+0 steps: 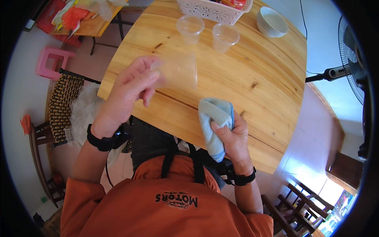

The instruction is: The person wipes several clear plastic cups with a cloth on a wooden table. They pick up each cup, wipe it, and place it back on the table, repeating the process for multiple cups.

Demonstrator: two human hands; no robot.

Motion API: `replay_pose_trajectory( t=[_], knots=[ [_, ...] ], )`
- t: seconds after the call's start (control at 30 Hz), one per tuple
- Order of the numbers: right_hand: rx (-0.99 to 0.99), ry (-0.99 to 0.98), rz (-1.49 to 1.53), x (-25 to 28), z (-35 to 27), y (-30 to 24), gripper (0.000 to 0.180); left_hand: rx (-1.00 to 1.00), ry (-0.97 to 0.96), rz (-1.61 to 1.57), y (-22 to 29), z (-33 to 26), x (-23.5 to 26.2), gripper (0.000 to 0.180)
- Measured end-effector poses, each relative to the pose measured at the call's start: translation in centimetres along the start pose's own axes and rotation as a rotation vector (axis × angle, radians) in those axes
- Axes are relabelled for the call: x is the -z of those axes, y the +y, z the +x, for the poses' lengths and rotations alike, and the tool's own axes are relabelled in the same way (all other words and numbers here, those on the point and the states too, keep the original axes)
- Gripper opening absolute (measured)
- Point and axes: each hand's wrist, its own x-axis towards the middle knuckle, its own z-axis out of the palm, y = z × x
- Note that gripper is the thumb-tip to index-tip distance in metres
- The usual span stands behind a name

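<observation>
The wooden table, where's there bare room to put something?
A big bare patch lies right of the right hand, below the white bowls. Another lies between the blue cloth and two standing cups. The far side's crowded: basket, cups, bowls.

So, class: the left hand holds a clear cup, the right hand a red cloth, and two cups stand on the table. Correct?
The colour is wrong: in the head view, the cloth in the right hand is light blue, not red. The rest stands.
</observation>
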Motion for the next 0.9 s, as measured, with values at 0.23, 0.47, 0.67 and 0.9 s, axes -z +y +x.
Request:
replay_pose_trajectory(
  t=[0.23, 0.47, 0.67, 0.9],
  knots=[
    [0.178, 0.088, 0.204, 0.3, -0.4, -0.1, 0.039, 0.138, -0.16, -0.201, -2.4, -0.7, -2.9, 0.039],
    [0.052, 0.081, -0.007, 1.5, -0.4, -1.4, 0.044, 0.151, -0.307, -0.076, -1.9, -1.0, -3.3, 0.046],
    [-0.138, -0.149, -0.39, 1.7, 0.1, -0.6, 0.062, 0.216, -0.469, 0.035, -1.1, -1.5, -4.1, 0.041],
    [-0.066, -0.189, -0.702, 1.4, -0.5, -1.4, 0.055, 0.21, -0.514, 0.168, -1.6, -1.3, -4.9, 0.052]
  ],
)
